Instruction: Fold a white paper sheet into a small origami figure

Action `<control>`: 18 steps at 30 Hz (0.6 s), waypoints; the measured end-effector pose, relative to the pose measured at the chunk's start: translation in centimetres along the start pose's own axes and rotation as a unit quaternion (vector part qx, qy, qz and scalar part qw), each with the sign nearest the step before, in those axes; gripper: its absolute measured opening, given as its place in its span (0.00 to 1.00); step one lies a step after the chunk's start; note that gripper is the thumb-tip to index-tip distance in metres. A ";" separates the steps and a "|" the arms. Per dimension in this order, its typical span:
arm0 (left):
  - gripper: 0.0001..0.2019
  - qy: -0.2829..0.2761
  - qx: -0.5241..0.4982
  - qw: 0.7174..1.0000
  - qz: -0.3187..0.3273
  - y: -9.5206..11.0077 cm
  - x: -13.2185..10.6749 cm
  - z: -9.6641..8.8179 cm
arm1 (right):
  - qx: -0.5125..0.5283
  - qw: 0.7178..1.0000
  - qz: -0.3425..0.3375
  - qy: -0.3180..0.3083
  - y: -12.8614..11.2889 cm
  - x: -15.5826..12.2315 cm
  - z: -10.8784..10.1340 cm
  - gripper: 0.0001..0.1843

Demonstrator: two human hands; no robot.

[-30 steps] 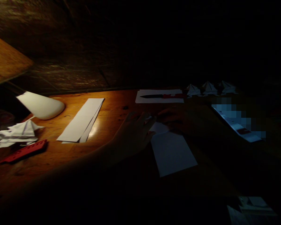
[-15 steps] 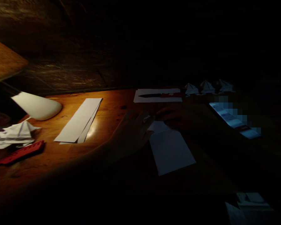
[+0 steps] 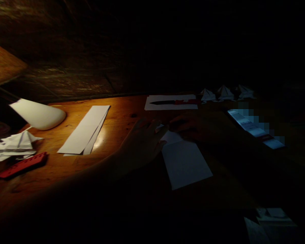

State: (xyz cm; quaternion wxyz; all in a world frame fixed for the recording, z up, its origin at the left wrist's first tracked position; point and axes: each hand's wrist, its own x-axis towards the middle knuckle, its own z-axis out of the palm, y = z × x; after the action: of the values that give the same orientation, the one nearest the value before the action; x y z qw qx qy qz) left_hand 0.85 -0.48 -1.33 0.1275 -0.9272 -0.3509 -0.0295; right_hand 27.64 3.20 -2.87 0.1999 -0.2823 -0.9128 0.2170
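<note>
A white sheet of paper (image 3: 187, 164) with a folded, pointed far end lies at an angle on the wooden table, in dim light. At its far left edge is my left hand (image 3: 144, 140), fingers bent over the tip and thumb against the paper's side, closed on it. My right hand (image 3: 190, 125) reaches in from the right in deep shadow. Its fingers curl at the paper's upper right edge and seem closed on it; their tips are hard to make out. A bit of white paper shows between the left fingers.
Paper strips (image 3: 85, 130) lie left, beside a white lamp base (image 3: 40, 115), crumpled folded paper (image 3: 17, 144) and a red comb-like object (image 3: 21, 166). At the back, a knife (image 3: 165, 102) rests on white paper (image 3: 152, 107) near folded paper pieces (image 3: 224, 94). A lit phone (image 3: 251, 127) lies right.
The view has shifted very slightly. Both hands stay at the far end of the sheet, with only a small movement of the left fingers.
</note>
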 end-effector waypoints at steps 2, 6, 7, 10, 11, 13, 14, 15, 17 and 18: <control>0.22 -0.001 -0.001 1.000 0.006 0.0 0.1 -0.1 | -0.004 1.000 0.009 -0.009 -0.3 0.0 -0.3 0.18; 0.22 -0.003 0.011 1.000 0.005 0.1 0.3 -0.1 | -0.026 0.999 0.013 -0.036 -0.8 -0.2 -1.1 0.17; 0.23 0.000 0.014 1.000 0.005 0.1 0.3 -0.1 | -0.029 0.999 0.012 -0.037 -0.8 -0.3 -1.2 0.16; 0.24 0.002 0.016 1.000 0.010 0.1 0.3 0.0 | -0.020 0.999 0.018 -0.025 -0.7 -0.4 -1.3 0.14; 0.24 0.001 0.017 1.000 0.011 0.1 0.2 0.0 | -0.012 1.000 0.020 -0.019 -0.6 -0.4 -1.2 0.13; 0.23 0.000 0.020 1.000 0.010 0.1 0.2 0.1 | 0.011 1.000 0.021 -0.007 -0.3 -0.5 -1.1 0.11; 0.23 0.001 0.021 1.000 0.010 0.1 0.3 0.1 | 0.023 1.000 0.018 -0.001 -0.1 -0.5 -1.1 0.10; 0.23 0.001 0.022 1.000 0.011 0.1 0.3 0.1 | 0.032 0.999 0.014 0.005 0.0 -0.5 -1.1 0.09; 0.23 0.003 0.022 1.000 0.014 0.0 0.2 0.2 | 0.035 0.999 0.011 0.009 0.2 -0.6 -1.1 0.09; 0.23 0.006 0.022 1.000 0.017 0.0 0.2 0.3 | 0.030 0.999 0.011 0.008 0.3 -0.6 -1.2 0.09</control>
State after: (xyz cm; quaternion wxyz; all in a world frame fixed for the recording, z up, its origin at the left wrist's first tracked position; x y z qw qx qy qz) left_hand 1.01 -0.31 -1.57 0.1504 -0.9297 -0.3351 -0.0255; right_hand 28.81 3.35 -2.18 0.2128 -0.2881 -0.9010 0.2448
